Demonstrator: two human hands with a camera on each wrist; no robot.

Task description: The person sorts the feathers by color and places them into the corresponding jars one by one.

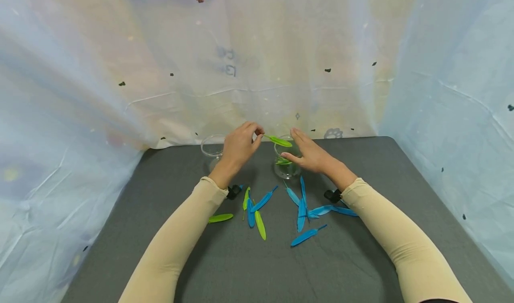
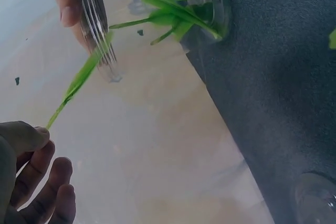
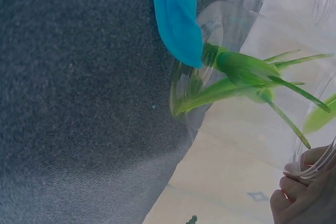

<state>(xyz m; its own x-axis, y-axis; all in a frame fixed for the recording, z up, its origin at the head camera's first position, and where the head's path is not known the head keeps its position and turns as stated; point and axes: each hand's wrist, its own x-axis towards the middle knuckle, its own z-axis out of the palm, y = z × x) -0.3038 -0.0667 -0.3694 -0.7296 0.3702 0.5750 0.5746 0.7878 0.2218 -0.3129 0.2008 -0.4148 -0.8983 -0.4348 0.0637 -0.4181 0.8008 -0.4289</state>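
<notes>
My left hand (image 1: 241, 143) pinches the thin quill of a green feather (image 1: 281, 141) between thumb and fingertips. The feather's broad end lies at the mouth of a clear jar (image 1: 287, 173), which stands upright near the table's back edge. Several green feathers (image 3: 247, 72) are inside this jar, quills upward. My right hand (image 1: 311, 155) holds the jar near its rim, with the thumb in front and the fingers at the far side.
Behind my left hand stands a second clear jar (image 1: 212, 147), partly hidden. Blue feathers (image 1: 301, 209) lie on the grey table (image 1: 257, 271) front right of the held jar. Green feathers (image 1: 260, 222) and blue ones lie mixed to the left. A patterned curtain (image 1: 273, 48) hangs behind.
</notes>
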